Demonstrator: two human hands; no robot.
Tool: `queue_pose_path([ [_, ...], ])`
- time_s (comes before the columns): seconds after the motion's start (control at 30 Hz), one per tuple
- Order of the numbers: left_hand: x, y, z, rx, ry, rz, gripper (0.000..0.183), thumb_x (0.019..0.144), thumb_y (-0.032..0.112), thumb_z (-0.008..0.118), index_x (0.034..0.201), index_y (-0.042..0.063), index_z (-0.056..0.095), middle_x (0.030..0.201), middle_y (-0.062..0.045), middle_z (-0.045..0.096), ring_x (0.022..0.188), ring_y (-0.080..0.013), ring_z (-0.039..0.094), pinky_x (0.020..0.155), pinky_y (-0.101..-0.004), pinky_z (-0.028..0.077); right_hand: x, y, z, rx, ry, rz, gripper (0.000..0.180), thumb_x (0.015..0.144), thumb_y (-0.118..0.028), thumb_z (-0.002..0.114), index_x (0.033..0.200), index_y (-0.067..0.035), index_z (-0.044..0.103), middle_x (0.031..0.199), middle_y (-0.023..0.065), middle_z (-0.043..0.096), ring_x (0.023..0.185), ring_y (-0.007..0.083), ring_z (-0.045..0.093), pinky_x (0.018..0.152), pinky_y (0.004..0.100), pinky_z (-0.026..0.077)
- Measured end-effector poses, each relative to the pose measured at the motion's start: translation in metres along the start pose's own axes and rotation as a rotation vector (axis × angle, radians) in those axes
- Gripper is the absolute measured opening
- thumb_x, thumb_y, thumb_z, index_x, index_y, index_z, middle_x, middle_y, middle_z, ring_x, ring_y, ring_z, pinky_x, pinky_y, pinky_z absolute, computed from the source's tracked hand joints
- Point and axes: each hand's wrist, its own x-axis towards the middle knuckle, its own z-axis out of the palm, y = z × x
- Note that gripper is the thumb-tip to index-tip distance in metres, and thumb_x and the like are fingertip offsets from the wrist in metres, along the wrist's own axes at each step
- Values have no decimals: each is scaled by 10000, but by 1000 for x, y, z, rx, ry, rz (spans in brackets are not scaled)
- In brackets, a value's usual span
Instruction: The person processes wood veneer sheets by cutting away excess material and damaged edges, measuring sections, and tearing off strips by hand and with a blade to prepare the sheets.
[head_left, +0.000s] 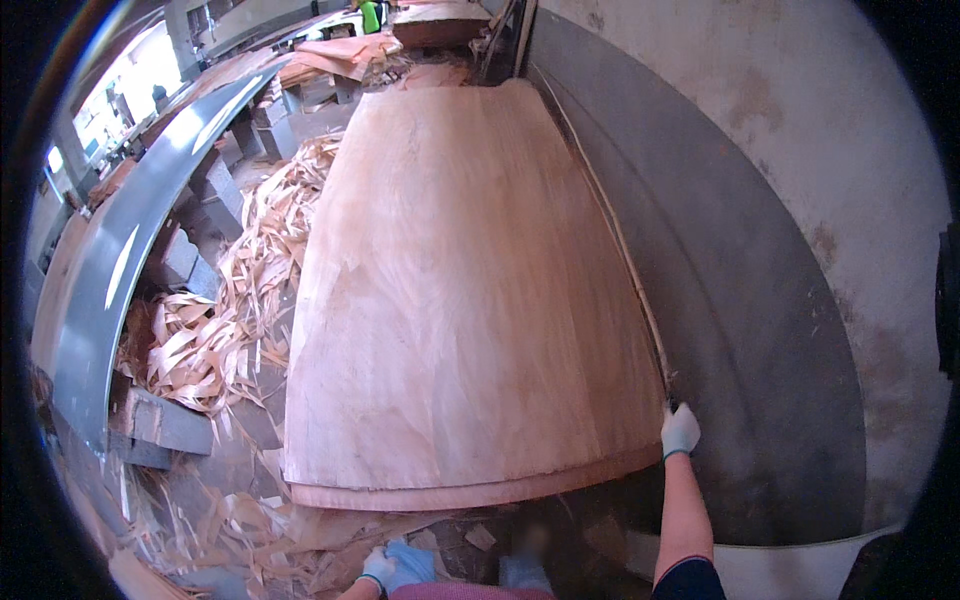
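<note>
Before me lies a large stack of wood veneer sheets (457, 300), its near edge showing layers. My right hand (681, 431), in a white glove, is at the stack's near right corner. It grips a small dark tool (672, 405), mostly hidden by the fingers. From there a long, thin veneer strip (619, 232) runs along the stack's right edge towards the far end. My left hand (377, 565), also gloved, is low at the bottom with fingers curled, against my blue-clad leg (410, 562). Whether it holds anything cannot be seen.
Veneer offcuts (199, 352) heap on the floor left of the stack. Concrete blocks (169, 424) support a long, shiny sheet (161, 195) there. A wall with a dark grey lower band (750, 300) rises close on the right. More veneer (341, 56) lies beyond.
</note>
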Motion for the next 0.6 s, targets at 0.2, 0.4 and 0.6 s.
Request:
queue_pose_path([
  [0.2, 9, 3, -16, -47, 80, 137, 470, 791, 387, 646, 1059, 3, 618, 1018, -258, 653, 997, -391, 625, 853, -423, 495, -110, 29, 4, 43, -117, -90, 346, 889, -310, 614, 1088, -27, 608, 1032, 186, 658, 942, 349, 630, 780, 454, 510],
  [0.4, -20, 2, -35, -189, 101, 142, 392, 841, 290, 601, 1096, -6, 632, 1065, -248, 648, 1048, -357, 613, 907, -399, 478, -175, 7, 32, 284, -197, -181, 389, 884, -380, 586, 1025, -23, 648, 927, 206, 674, 869, 389, 635, 750, 483, 491],
  [0.6, -84, 84, -63, -1150, -469, 149, 469, 943, 357, 553, 1279, 33, 495, 1190, -139, 596, 1024, -246, 596, 854, -361, 491, -277, -83, 94, 667, -344, -524, 304, 857, -280, 577, 956, -7, 668, 866, 253, 649, 833, 429, 622, 704, 481, 490],
])
